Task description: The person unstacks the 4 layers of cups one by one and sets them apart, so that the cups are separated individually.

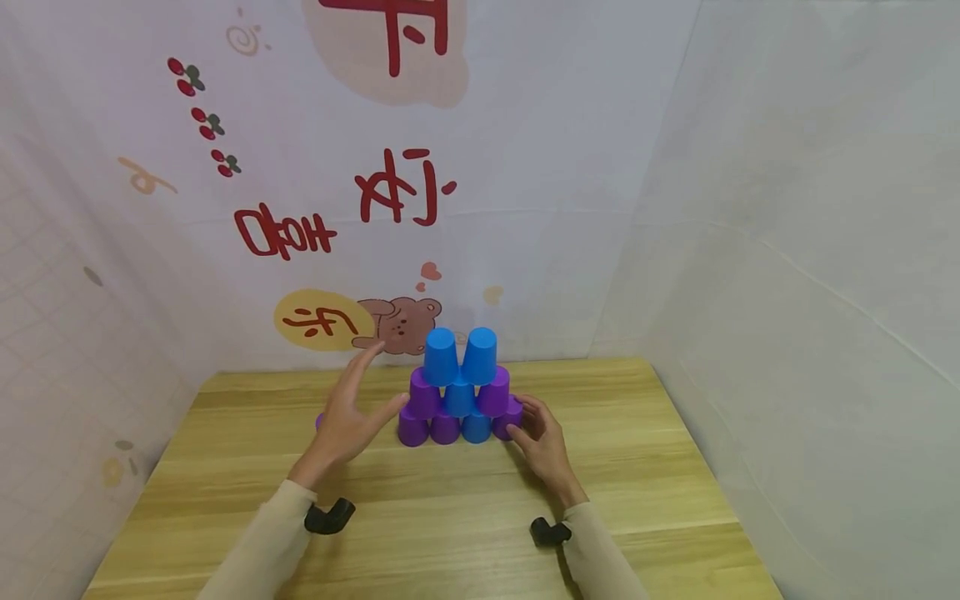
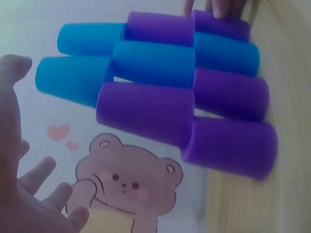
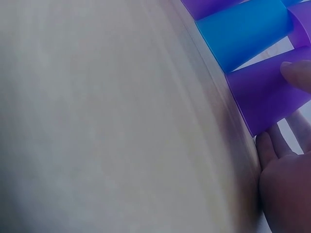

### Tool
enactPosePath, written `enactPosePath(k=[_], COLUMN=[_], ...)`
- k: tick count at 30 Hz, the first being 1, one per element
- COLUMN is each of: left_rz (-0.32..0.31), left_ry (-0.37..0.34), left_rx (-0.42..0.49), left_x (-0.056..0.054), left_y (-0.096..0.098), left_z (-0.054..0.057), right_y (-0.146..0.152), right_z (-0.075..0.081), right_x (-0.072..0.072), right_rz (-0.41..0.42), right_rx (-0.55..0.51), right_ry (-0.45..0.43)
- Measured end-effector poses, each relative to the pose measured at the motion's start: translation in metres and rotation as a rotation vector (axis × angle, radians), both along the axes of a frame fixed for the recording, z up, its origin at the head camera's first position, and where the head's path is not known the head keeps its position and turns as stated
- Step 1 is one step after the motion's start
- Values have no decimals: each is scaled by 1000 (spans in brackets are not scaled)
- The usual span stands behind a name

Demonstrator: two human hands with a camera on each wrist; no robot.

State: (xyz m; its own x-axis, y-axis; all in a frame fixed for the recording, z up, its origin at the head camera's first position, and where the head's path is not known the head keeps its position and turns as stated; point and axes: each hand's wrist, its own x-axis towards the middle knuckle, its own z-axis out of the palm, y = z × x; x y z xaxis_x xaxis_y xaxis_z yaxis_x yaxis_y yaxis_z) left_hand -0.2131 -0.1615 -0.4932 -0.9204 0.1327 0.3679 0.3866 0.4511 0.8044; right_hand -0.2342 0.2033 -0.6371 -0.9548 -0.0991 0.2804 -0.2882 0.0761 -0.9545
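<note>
Upside-down plastic cups stand in a stepped stack on the table. Its bottom row has several cups, among them a blue cup (image 1: 476, 426). Three cups form the middle row, with a blue cup (image 1: 459, 397) between two purple ones. On top sit two blue cups (image 1: 440, 357). My right hand (image 1: 546, 446) holds the purple cup (image 3: 267, 90) at the bottom right end, thumb in front and fingers round its outer side. Left of the stack, my left hand (image 1: 347, 425) is raised, fingers spread and holding nothing. Behind it a purple object (image 1: 319, 422) is mostly hidden.
The wooden table (image 1: 435, 533) runs back to a white cloth wall (image 1: 547, 275) with a printed bear (image 1: 405, 325), close behind the stack. Another white cloth wall (image 1: 795, 333) rises along the right edge. Black wrist straps (image 1: 330, 517) sit on both sleeves.
</note>
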Motion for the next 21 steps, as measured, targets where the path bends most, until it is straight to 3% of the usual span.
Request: enactPosePath(k=[13,21], left_rz=[-79,-108], left_ry=[53,58], left_rx=[77,113], left_x=[-12,-21], left_y=[28,42], left_z=[14,14], right_y=[1,-1], right_z=[-1,0], right_x=[-1,0], right_rz=[6,-7], right_rx=[2,-4], right_ry=[-6,-11])
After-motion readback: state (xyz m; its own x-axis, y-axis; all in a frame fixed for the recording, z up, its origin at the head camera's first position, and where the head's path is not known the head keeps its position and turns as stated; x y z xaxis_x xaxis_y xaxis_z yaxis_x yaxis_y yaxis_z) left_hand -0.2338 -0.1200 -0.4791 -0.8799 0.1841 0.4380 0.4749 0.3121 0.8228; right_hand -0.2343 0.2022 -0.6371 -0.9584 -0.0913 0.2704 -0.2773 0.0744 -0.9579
